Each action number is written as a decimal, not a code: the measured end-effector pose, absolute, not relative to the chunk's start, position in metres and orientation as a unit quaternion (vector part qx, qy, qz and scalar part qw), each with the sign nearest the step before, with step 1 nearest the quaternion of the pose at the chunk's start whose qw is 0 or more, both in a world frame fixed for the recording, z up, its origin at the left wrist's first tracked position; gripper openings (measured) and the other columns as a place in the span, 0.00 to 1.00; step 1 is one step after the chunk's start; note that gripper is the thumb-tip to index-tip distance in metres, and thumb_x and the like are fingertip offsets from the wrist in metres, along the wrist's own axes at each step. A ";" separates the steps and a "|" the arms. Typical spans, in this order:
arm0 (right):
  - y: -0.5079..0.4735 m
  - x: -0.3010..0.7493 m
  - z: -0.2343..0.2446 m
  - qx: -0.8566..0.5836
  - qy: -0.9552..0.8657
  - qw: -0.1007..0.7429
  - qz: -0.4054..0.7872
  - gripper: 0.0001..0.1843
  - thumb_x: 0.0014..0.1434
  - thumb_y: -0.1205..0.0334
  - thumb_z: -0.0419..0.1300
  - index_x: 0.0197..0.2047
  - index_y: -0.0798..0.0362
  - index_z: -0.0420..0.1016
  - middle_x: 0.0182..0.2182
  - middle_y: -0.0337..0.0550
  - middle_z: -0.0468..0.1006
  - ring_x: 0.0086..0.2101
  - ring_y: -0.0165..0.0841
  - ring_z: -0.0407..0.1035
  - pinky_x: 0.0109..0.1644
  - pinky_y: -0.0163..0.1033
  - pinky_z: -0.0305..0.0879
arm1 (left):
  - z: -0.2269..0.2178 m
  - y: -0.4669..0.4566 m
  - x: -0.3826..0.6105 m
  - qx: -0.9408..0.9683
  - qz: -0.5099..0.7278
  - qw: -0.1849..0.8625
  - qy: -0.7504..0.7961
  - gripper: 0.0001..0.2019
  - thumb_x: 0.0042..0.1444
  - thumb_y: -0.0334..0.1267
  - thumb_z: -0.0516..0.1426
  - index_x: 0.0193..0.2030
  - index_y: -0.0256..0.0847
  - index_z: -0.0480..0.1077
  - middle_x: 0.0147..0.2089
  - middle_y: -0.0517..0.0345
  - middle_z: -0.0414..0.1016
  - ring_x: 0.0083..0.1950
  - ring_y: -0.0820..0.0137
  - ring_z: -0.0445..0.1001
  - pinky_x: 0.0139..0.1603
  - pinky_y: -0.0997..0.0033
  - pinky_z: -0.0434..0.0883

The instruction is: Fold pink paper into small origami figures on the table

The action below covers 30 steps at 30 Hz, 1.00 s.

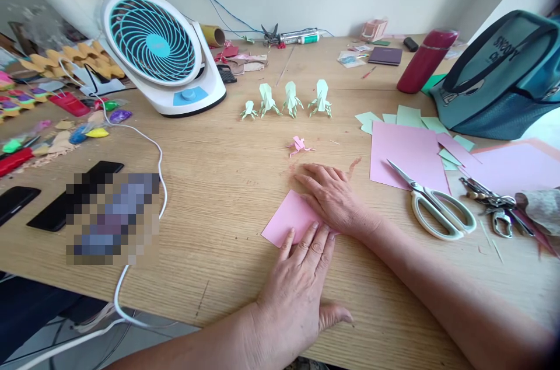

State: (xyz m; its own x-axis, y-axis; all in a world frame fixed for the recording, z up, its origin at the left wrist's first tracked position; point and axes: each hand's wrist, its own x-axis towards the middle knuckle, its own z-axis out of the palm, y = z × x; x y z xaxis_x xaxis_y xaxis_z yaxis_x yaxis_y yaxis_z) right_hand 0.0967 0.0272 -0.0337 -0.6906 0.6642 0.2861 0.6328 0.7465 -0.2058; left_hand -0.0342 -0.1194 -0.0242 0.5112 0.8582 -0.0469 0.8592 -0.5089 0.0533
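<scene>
A small piece of pink paper [286, 215] lies flat on the wooden table in front of me. My left hand [297, 276] rests on its near edge, fingers stretched out and thumb spread to the right. My right hand [330, 195] lies flat across the paper's right side, fingers pointing left and away. The hands cover the right part of the paper, so I cannot tell whether it is folded there. Just beyond my right hand sits a small pink origami figure [298, 146] with thin legs. Several pale green origami figures [291, 98] stand in a row behind it.
Scissors [431, 203] overlap a pink sheet [402, 151] on the right, near green paper pieces [409, 115] and keys [494, 201]. A red bottle [426, 60] and teal bag [503, 78] stand behind. At left are a fan [188, 93] and its white cable [161, 171].
</scene>
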 end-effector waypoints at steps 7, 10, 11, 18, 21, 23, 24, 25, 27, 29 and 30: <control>0.027 0.097 -0.033 -0.353 -0.919 0.169 0.051 0.21 0.70 0.56 0.50 0.61 0.55 0.68 0.60 0.56 0.67 0.58 0.45 0.61 0.61 0.52 0.54 | -0.029 -0.122 -0.036 0.869 0.015 0.046 0.492 0.50 0.58 0.70 0.31 0.73 0.28 0.43 0.75 0.43 0.41 0.76 0.55 0.39 0.71 0.47 0.46; 0.028 0.096 -0.033 -0.354 -0.918 0.170 0.051 0.21 0.70 0.56 0.51 0.61 0.55 0.68 0.60 0.56 0.67 0.58 0.45 0.61 0.61 0.51 0.54 | -0.030 -0.123 -0.038 0.870 0.019 0.047 0.491 0.49 0.58 0.70 0.32 0.73 0.29 0.42 0.75 0.44 0.41 0.76 0.55 0.39 0.71 0.47 0.43; 0.028 0.096 -0.033 -0.354 -0.918 0.171 0.049 0.21 0.70 0.56 0.50 0.61 0.56 0.68 0.60 0.56 0.67 0.58 0.45 0.61 0.61 0.51 0.55 | -0.031 -0.124 -0.039 0.870 0.021 0.046 0.490 0.49 0.59 0.70 0.33 0.73 0.28 0.41 0.75 0.44 0.40 0.76 0.54 0.39 0.71 0.48 0.42; 0.028 0.096 -0.036 -0.352 -0.918 0.177 0.034 0.21 0.70 0.55 0.49 0.61 0.55 0.68 0.59 0.56 0.67 0.57 0.45 0.61 0.60 0.51 0.55 | -0.031 -0.136 -0.054 0.871 0.018 0.031 0.490 0.49 0.60 0.69 0.38 0.73 0.26 0.39 0.75 0.39 0.38 0.76 0.52 0.36 0.72 0.53 0.38; 0.028 0.096 -0.036 -0.351 -0.919 0.177 0.031 0.21 0.70 0.55 0.48 0.61 0.55 0.68 0.59 0.56 0.68 0.57 0.46 0.61 0.60 0.51 0.55 | -0.030 -0.140 -0.061 0.870 0.012 0.024 0.493 0.49 0.60 0.68 0.39 0.73 0.26 0.39 0.75 0.38 0.38 0.76 0.52 0.37 0.72 0.55 0.38; 0.028 0.095 -0.035 -0.352 -0.919 0.174 0.029 0.21 0.70 0.55 0.48 0.61 0.55 0.68 0.60 0.56 0.67 0.57 0.46 0.61 0.60 0.51 0.55 | -0.028 -0.142 -0.065 0.869 0.012 0.014 0.495 0.48 0.60 0.68 0.40 0.73 0.26 0.40 0.75 0.38 0.39 0.76 0.52 0.38 0.71 0.56 0.39; 0.028 0.095 -0.035 -0.353 -0.919 0.172 0.029 0.22 0.70 0.56 0.48 0.61 0.55 0.68 0.60 0.56 0.67 0.57 0.46 0.61 0.60 0.51 0.55 | -0.028 -0.143 -0.066 0.868 0.013 0.009 0.496 0.48 0.60 0.68 0.41 0.73 0.26 0.40 0.75 0.38 0.40 0.76 0.52 0.38 0.71 0.56 0.39; 0.028 0.095 -0.034 -0.354 -0.919 0.169 0.029 0.22 0.70 0.56 0.48 0.61 0.55 0.68 0.60 0.56 0.67 0.57 0.46 0.61 0.60 0.51 0.55 | -0.027 -0.143 -0.068 0.868 0.013 0.004 0.497 0.48 0.60 0.68 0.41 0.73 0.25 0.41 0.75 0.37 0.41 0.76 0.52 0.39 0.71 0.56 0.40; 0.027 0.095 -0.034 -0.357 -0.919 0.165 0.029 0.22 0.70 0.56 0.48 0.61 0.56 0.68 0.60 0.57 0.67 0.57 0.47 0.61 0.61 0.51 0.55 | -0.025 -0.144 -0.070 0.867 0.013 -0.005 0.497 0.48 0.60 0.67 0.41 0.72 0.25 0.43 0.74 0.36 0.44 0.75 0.51 0.41 0.70 0.55 0.41; 0.027 0.095 -0.034 -0.358 -0.919 0.162 0.027 0.22 0.70 0.56 0.48 0.61 0.56 0.68 0.60 0.57 0.67 0.57 0.47 0.61 0.61 0.52 0.55 | -0.025 -0.144 -0.072 0.867 0.013 -0.011 0.497 0.48 0.60 0.67 0.41 0.72 0.25 0.43 0.74 0.36 0.45 0.75 0.51 0.41 0.70 0.54 0.42; 0.027 0.095 -0.034 -0.358 -0.919 0.162 0.026 0.22 0.70 0.56 0.48 0.61 0.56 0.68 0.60 0.57 0.67 0.57 0.47 0.61 0.60 0.52 0.55 | -0.025 -0.144 -0.073 0.868 0.014 -0.013 0.497 0.48 0.60 0.67 0.41 0.73 0.26 0.42 0.74 0.37 0.45 0.75 0.52 0.42 0.70 0.54 0.42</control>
